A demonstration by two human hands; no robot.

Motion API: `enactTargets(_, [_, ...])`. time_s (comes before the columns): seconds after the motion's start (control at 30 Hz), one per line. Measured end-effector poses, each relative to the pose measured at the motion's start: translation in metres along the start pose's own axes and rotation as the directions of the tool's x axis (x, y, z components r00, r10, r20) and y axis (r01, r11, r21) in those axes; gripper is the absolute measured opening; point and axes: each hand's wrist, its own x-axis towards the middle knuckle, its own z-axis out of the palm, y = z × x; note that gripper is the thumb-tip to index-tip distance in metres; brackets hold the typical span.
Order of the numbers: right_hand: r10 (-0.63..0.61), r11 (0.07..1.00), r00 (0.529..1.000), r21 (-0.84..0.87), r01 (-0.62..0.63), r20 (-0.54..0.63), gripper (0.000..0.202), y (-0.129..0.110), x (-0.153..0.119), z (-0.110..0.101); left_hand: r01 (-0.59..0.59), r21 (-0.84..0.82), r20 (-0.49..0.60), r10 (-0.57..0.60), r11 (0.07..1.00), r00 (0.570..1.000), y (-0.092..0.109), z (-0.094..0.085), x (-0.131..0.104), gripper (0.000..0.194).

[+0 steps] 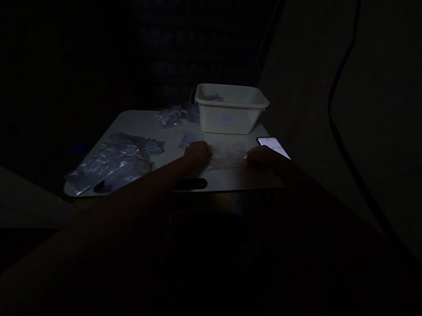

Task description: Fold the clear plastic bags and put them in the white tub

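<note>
Between my two hands a clear plastic bag (227, 156) is stretched out just over the white table (168, 158). My left hand (198, 153) is closed on its left edge, and my right hand (260, 156) grips the right edge. The light is very dim, so the single fingers are hard to make out. Near my left hand lies another small clear bag (190, 140). A lit phone (273, 146) rests on the table beyond my right hand, partly covered by it.
A white plastic tub (228, 119) stands at the table's back, with some plastic inside. Crumpled clear bags (117, 161) cover the left front, and more crumpled plastic (170, 116) lies at the back left. A dark cable (333, 101) hangs along the right wall.
</note>
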Motion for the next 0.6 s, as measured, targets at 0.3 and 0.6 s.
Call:
enactTargets(0.3, [-0.020,1.000,0.999,-0.023,0.020,0.035,0.012,0.003,0.006,-0.001,-0.023,-0.045,-0.085,0.019,0.999,0.996,-0.014,-0.009,0.005,0.030])
enactTargets(0.6, [0.062,0.993,0.998,0.104,-0.064,0.023,0.010,0.004,0.006,0.000,0.072,-0.292,0.085,-0.049,0.954,0.995,-0.038,-0.031,-0.011,0.028])
